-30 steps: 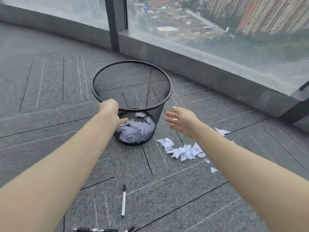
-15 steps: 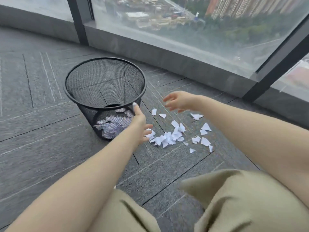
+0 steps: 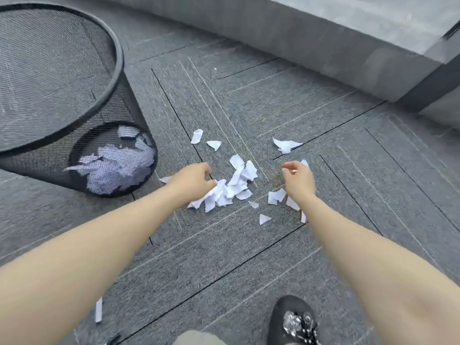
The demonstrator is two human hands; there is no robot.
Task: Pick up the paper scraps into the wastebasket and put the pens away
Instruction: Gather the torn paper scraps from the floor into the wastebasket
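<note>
A pile of white paper scraps [image 3: 234,188] lies on the grey carpet. My left hand [image 3: 193,181] reaches down onto the pile's left edge, fingers loosely curled over the scraps; no grip shows. My right hand [image 3: 297,179] hovers at the pile's right side, fingers bent, with loose scraps [image 3: 276,196] under it. More scraps [image 3: 285,145] lie farther out. The black mesh wastebasket [image 3: 117,70] stands at the left with scraps [image 3: 117,165] in its bottom. A white pen [image 3: 98,310] shows beside my left forearm.
A grey window ledge [image 3: 323,51] runs along the back. My black shoe [image 3: 293,319] is at the bottom right. A dark pen tip [image 3: 113,341] pokes in at the bottom edge.
Both hands dropped from the basket's rim down to the scrap pile. The view tilted downward and closer to the floor.
</note>
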